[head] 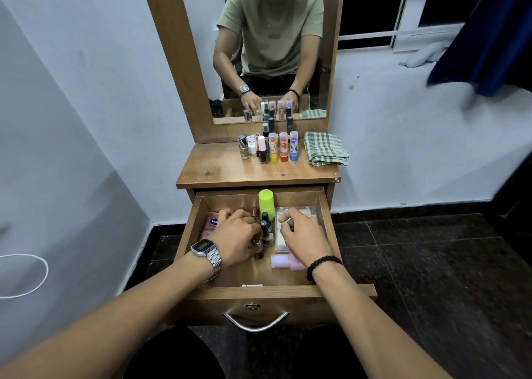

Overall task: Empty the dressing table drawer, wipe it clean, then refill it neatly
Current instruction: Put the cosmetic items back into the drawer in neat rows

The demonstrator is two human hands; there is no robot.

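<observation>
The wooden drawer point(259, 291) of the dressing table is pulled open, and both of my hands are inside it. My left hand point(239, 236), with a metal watch on the wrist, curls over a cluster of small nail polish bottles point(265, 222) in the middle and grips one of them. My right hand point(305, 232), with a black bead bracelet on the wrist, lies on a clear plastic box point(299, 209), its fingers and thumb curled at the box's left edge. Also in the drawer are a green-capped bottle point(266, 203), a pink tube point(210, 226) and a small lilac bottle point(280, 261).
On the table top point(218, 168) stand several lip balms and small bottles point(283, 147) in a group, with a folded checked cloth point(325, 148) to their right. The mirror point(270, 47) rises behind. A wall is on the left and dark tiled floor on the right.
</observation>
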